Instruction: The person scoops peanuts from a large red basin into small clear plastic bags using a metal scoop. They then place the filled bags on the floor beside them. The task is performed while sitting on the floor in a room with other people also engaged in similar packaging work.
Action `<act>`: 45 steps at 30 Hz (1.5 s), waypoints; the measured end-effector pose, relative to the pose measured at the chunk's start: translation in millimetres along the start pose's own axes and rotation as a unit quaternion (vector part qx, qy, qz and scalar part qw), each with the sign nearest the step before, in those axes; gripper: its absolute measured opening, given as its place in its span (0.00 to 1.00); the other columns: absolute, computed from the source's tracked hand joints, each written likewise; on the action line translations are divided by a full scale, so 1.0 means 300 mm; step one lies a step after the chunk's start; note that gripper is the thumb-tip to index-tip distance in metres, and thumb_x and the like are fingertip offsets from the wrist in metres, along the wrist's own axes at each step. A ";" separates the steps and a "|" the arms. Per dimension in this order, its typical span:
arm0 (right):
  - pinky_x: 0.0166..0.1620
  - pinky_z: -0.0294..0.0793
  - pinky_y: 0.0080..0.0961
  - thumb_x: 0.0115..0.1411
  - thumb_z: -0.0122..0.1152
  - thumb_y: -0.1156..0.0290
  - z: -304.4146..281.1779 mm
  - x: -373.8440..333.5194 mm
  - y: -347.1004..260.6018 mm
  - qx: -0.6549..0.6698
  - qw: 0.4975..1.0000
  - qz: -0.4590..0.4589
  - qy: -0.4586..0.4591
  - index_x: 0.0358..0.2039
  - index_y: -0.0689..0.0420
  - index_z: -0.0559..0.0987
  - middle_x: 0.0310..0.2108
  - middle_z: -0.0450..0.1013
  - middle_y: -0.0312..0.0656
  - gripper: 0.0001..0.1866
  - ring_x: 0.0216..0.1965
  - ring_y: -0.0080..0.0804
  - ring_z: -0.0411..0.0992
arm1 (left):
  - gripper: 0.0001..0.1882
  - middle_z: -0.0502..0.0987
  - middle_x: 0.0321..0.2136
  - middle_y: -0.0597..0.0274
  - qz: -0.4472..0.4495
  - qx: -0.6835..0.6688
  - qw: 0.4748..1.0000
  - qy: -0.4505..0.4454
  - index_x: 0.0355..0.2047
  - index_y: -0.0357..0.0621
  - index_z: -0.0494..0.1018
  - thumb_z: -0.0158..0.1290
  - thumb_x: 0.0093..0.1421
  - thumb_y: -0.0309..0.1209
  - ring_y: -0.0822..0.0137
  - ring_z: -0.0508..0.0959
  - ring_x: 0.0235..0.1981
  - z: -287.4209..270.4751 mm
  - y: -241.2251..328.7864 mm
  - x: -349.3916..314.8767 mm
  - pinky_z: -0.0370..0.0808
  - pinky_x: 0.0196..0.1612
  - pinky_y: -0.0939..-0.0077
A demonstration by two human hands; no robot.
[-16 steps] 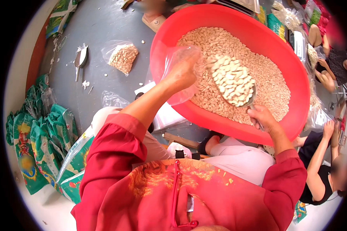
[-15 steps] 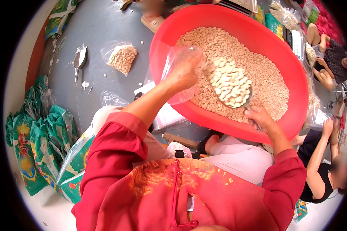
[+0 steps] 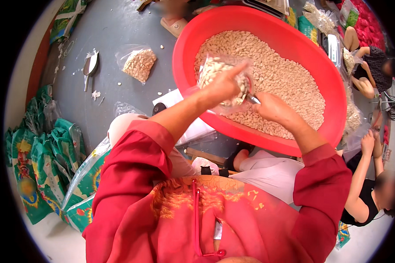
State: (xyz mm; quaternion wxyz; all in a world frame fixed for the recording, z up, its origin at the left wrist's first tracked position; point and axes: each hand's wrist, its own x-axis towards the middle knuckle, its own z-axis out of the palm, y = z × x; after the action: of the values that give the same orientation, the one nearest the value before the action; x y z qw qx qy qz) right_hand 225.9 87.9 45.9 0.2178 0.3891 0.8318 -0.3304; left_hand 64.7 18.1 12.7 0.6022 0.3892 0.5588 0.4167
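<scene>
There are one red tub (image 3: pixel 333 105) and two scoops (image 3: pixel 90 66) (image 3: pixel 253 99).

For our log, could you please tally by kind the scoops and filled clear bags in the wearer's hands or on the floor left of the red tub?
Scoops: 2 (held scoop, floor scoop)
Filled clear bags: 2 (held bag, floor bag)
Total: 4

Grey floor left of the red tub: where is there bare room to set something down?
The widest bare floor lies beyond the filled bag, left of the sandal. A narrower strip separates that bag from the metal scoop. Crowded: near side of the red tub, with left hand and right hand over it, and the white sheets alongside.
</scene>
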 end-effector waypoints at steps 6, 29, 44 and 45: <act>0.31 0.68 0.38 0.48 0.48 0.69 -0.171 -0.120 -0.085 -0.226 0.970 -0.048 0.083 0.29 0.62 0.73 0.23 0.70 0.57 0.11 0.27 0.45 0.71 | 0.39 0.58 0.53 0.54 0.049 -0.248 0.962 0.107 0.55 0.33 0.50 0.36 0.37 0.09 0.70 0.72 0.34 -0.138 -0.076 0.009 0.68 0.30 0.83; 0.11 0.52 0.16 0.50 0.57 0.60 0.537 0.780 0.386 0.640 0.763 0.065 0.056 0.24 0.57 0.70 0.11 0.61 0.33 0.13 0.07 0.19 0.56 | 0.44 0.51 0.58 0.59 -0.024 -0.325 0.933 0.155 0.56 0.36 0.48 0.38 0.31 0.11 0.81 0.64 0.21 -0.187 0.010 -0.190 0.60 0.20 0.87; 0.09 0.52 0.17 0.51 0.55 0.59 0.121 0.362 0.540 0.398 0.910 0.112 0.030 0.21 0.57 0.69 0.10 0.60 0.33 0.14 0.06 0.19 0.56 | 0.39 0.66 0.28 0.64 -0.020 -0.209 0.966 0.147 0.56 0.34 0.50 0.39 0.37 0.13 0.78 0.62 0.19 -0.154 -0.037 -0.107 0.62 0.23 0.85; 0.09 0.52 0.17 0.51 0.54 0.59 0.072 0.277 0.529 0.385 0.914 0.125 0.030 0.21 0.57 0.69 0.10 0.60 0.33 0.14 0.06 0.19 0.56 | 0.39 0.65 0.23 0.65 -0.023 -0.194 0.970 0.146 0.56 0.35 0.50 0.39 0.37 0.13 0.78 0.62 0.18 -0.147 -0.032 -0.094 0.61 0.23 0.84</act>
State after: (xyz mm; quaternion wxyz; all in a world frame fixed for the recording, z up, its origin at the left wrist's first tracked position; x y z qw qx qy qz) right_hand 303.8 190.3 -80.7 0.0658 0.5535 0.5912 -0.5829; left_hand 20.7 -11.7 10.3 0.5877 0.1871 0.5573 0.5558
